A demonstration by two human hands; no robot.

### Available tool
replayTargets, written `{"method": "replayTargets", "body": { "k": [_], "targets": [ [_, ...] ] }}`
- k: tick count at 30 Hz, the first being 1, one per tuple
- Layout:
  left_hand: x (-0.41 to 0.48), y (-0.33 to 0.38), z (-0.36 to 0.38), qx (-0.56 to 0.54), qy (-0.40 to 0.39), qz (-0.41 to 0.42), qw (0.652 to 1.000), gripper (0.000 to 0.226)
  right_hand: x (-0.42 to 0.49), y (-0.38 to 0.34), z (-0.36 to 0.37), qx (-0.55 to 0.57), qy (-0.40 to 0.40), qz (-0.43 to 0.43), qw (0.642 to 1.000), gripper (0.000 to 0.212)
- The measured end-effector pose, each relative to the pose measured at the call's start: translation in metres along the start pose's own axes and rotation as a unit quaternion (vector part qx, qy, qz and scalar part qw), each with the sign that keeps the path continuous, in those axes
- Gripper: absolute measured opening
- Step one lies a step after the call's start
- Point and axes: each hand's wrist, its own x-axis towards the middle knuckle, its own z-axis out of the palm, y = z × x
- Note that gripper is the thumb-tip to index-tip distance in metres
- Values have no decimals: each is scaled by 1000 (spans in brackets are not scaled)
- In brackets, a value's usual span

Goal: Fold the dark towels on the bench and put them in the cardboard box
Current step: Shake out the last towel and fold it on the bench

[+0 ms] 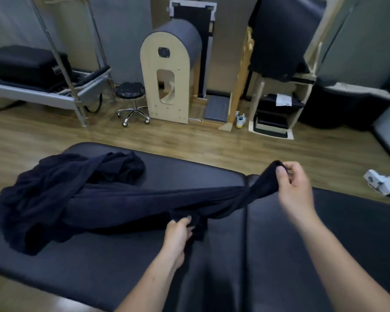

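A pile of dark navy towels [61,190] lies crumpled on the left part of the black padded bench [324,233]. One dark towel [162,201] is stretched out of the pile toward the right, lifted off the bench. My right hand [293,188] pinches its far corner, raised above the bench's middle seam. My left hand [179,233] grips the towel's near edge lower down, close to the bench top. No cardboard box is in view.
Wooden floor [189,140] lies beyond the bench. Against the back wall stand a rolling stool [131,102], a wooden arched barrel [169,70], a metal-framed bed [43,86] at left and a wooden rack [279,104]. A small white packet [383,183] lies on the floor at right.
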Motion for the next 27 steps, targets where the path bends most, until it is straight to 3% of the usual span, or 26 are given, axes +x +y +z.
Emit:
{"method": "replayTargets", "body": {
  "k": [3, 5, 6, 8, 12, 15, 18, 20, 23, 25, 27],
  "targets": [
    [-51, -32, 54, 92, -135, -11, 986, 14, -12, 14, -61, 56, 12, 46, 997, 15],
    [-81, -40, 77, 213, -222, -38, 951, 9, -28, 11, -62, 115, -65, 74, 988, 18],
    [-93, -41, 82, 274, -239, -54, 930, 15, -38, 7, -58, 140, -106, 81, 981, 20],
    [-106, -40, 80, 338, -187, -59, 921, 33, -55, -2, -53, 184, -145, 77, 969, 23],
    [-120, -34, 40, 262, -19, 49, 964, 22, -64, -27, -66, 258, -136, 65, 954, 31],
    [-134, -32, 31, 260, -40, 198, 944, 49, -77, -57, -62, 256, -248, -12, 934, 35],
    [-150, -8, 44, 241, -26, 303, 921, 36, -98, -79, -37, 217, -347, -60, 910, 23],
    [-164, 15, 48, 209, 5, 331, 920, 22, -108, -71, -23, 212, -315, -83, 921, 16],
    [-183, 44, 38, 85, 19, 316, 945, 12, -128, -36, -7, 162, -314, -94, 931, 48],
    [-192, 60, 26, 26, 25, 327, 944, 11, -140, -1, 9, 52, -337, -72, 937, 33],
    [-198, 78, 7, -46, 37, 343, 938, 7, -142, 30, 26, -68, -299, -28, 951, 10]
  ]
}}
